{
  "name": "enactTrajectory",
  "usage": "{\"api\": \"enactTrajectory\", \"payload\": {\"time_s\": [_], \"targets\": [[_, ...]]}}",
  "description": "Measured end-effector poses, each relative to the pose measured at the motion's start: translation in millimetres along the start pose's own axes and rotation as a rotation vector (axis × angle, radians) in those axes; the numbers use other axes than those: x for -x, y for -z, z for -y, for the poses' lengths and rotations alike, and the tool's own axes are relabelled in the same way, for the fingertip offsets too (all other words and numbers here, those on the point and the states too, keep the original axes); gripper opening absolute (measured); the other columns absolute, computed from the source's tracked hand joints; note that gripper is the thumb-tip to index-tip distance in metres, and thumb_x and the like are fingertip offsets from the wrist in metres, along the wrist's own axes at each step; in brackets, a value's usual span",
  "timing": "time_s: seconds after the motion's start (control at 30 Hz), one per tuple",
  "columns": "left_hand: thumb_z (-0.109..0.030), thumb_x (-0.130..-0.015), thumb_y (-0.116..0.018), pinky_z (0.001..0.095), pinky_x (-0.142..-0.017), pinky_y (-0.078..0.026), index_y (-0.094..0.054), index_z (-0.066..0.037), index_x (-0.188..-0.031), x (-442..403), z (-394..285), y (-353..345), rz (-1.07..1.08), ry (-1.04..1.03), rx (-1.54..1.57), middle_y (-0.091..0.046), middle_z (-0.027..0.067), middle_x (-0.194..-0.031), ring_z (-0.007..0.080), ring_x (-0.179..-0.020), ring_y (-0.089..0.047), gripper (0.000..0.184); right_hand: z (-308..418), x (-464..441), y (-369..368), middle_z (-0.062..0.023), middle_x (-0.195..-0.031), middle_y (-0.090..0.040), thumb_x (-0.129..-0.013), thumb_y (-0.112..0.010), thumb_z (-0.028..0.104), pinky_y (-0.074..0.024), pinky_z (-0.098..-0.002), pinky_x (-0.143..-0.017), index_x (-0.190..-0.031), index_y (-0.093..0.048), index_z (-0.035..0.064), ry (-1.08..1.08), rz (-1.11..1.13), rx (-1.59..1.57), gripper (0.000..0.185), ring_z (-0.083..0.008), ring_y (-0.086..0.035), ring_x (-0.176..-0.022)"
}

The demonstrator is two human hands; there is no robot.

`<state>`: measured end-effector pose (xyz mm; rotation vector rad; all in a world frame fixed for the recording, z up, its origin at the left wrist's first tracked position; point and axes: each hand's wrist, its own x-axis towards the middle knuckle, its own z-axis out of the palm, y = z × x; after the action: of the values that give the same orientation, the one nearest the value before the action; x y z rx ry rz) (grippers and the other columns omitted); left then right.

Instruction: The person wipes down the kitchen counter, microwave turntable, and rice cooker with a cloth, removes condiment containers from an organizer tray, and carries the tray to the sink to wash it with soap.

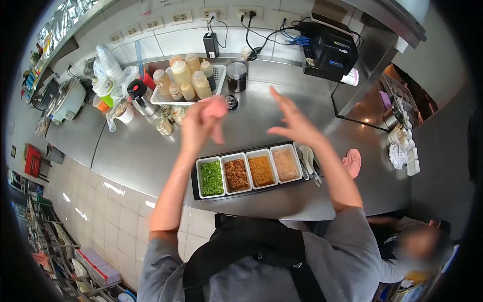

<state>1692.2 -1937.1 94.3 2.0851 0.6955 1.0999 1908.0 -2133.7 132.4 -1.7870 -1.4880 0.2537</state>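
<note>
My left hand (195, 126) is closed around a pink cloth (216, 108), raised above the steel counter near the basket of bottles. To its right, my right hand (297, 121) is held over the counter with its fingers apart and nothing in them. Below both hands lies a black tray (197, 190) with white containers of chopped green onion (211, 178), dark brown bits (236, 175), orange-brown crumbs (261, 170) and a pale, translucent food (286, 163). White spoons (308, 160) rest at the tray's right end. A second pink cloth (352, 162) lies beyond my right forearm.
A white basket (220, 78) of squeeze bottles stands at the back, with a dark jar (236, 77) beside it. Small glass jars (163, 126) and a thermos jug (141, 97) are to the left. A black printer (329, 50) sits back right. Another person (420, 249) is at lower right.
</note>
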Motion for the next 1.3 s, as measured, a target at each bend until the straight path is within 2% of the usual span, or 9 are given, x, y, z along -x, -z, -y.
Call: {"api": "enactTrajectory", "payload": {"time_s": [0.1,0.17,0.27,0.43,0.6,0.7,0.83,1.0,1.3], "targets": [[-0.005,-0.080,-0.070,0.0346,-0.082,-0.055,-0.058,-0.004,-0.126,2,-77,-53,0.378,-0.058,0.322,-0.059,0.0175,-0.124,0.0270,-0.097,-0.066,0.047,-16,-15,-36,-0.0180,-0.130,-0.049,-0.074,-0.072,0.002,-0.0447,-0.0422,-0.100,-0.140,-0.042,0.0146,0.127,-0.268,0.029,0.073,-0.0357,-0.052,-0.117],[-0.011,-0.083,-0.071,0.0314,-0.089,-0.050,-0.054,-0.007,-0.133,7,-94,-58,0.291,-0.349,0.118,-0.052,0.0152,-0.137,0.0261,-0.117,-0.057,0.053,-24,-17,-23,-0.0193,-0.120,-0.052,-0.067,-0.063,-0.013,-0.0465,-0.0435,-0.095,-0.124,-0.052,0.0121,0.097,-0.403,0.094,0.063,-0.0396,-0.055,-0.108],[-0.012,-0.084,-0.069,0.0369,-0.099,-0.044,-0.054,-0.014,-0.135,26,-96,-18,0.247,-0.239,-0.004,-0.047,0.0173,-0.142,0.0305,-0.125,-0.051,0.053,-65,18,32,-0.0138,-0.113,-0.058,-0.064,-0.081,0.010,-0.0502,-0.0434,-0.083,-0.118,-0.055,0.0122,-0.194,-0.423,0.272,0.060,-0.0375,-0.059,-0.102],[-0.015,-0.088,-0.065,0.0391,-0.094,-0.048,-0.062,-0.007,-0.124,104,13,68,0.057,0.276,-0.119,-0.053,0.0218,-0.133,0.0316,-0.115,-0.058,0.036,-158,140,120,-0.0170,-0.119,-0.060,-0.080,-0.066,0.028,-0.0519,-0.0458,-0.082,-0.127,-0.050,0.0134,-0.657,-0.005,0.839,0.051,-0.0384,-0.062,-0.098],[-0.033,-0.097,-0.055,0.0394,-0.087,-0.049,-0.058,0.002,-0.125,226,125,68,0.200,0.671,-0.063,-0.064,0.0256,-0.111,0.0336,-0.102,-0.063,0.045,-100,140,72,-0.0103,-0.092,-0.064,-0.096,-0.047,0.054,-0.0511,-0.0370,-0.063,-0.121,-0.058,0.0054,-1.204,0.183,0.032,0.056,-0.0235,-0.058,-0.064],[-0.036,-0.097,-0.053,0.0421,-0.084,-0.050,-0.055,0.001,-0.128,228,83,48,0.174,0.693,-0.166,-0.063,0.0289,-0.112,0.0370,-0.100,-0.064,0.048,-178,163,41,-0.0078,-0.094,-0.063,-0.099,-0.039,0.056,-0.0490,-0.0353,-0.066,-0.119,-0.058,-0.0009,-0.991,0.259,-0.096,0.063,-0.0194,-0.057,-0.069],[-0.041,-0.097,-0.052,0.0391,-0.068,-0.053,-0.054,-0.005,-0.130,226,60,47,0.133,0.881,-0.090,-0.068,0.0223,-0.086,0.0287,-0.068,-0.068,0.049,-193,179,15,-0.0179,-0.136,-0.052,-0.102,-0.038,0.047,-0.0318,-0.0324,-0.107,-0.134,-0.049,-0.0069,-0.884,0.088,-0.372,0.063,-0.0251,-0.047,-0.125],[-0.035,-0.097,-0.056,0.0295,-0.051,-0.049,-0.057,-0.001,-0.125,232,93,71,-0.084,0.835,-0.137,-0.066,0.0119,-0.080,0.0153,-0.056,-0.061,0.044,-216,169,-38,-0.0175,-0.134,-0.055,-0.102,-0.040,0.046,-0.0347,-0.0316,-0.105,-0.130,-0.052,-0.0079,-0.781,0.100,-0.257,0.062,-0.0227,-0.051,-0.122],[-0.028,-0.097,-0.057,0.0253,-0.059,-0.047,-0.058,0.002,-0.115,214,204,205,-0.403,0.797,-0.072,-0.059,0.0045,-0.078,0.0106,-0.064,-0.054,0.036,-67,85,-184,-0.0260,-0.114,-0.064,-0.102,-0.040,0.040,-0.0428,-0.0378,-0.094,-0.114,-0.062,-0.0069,-0.607,-0.007,-0.240,0.053,-0.0320,-0.061,-0.109]]}}
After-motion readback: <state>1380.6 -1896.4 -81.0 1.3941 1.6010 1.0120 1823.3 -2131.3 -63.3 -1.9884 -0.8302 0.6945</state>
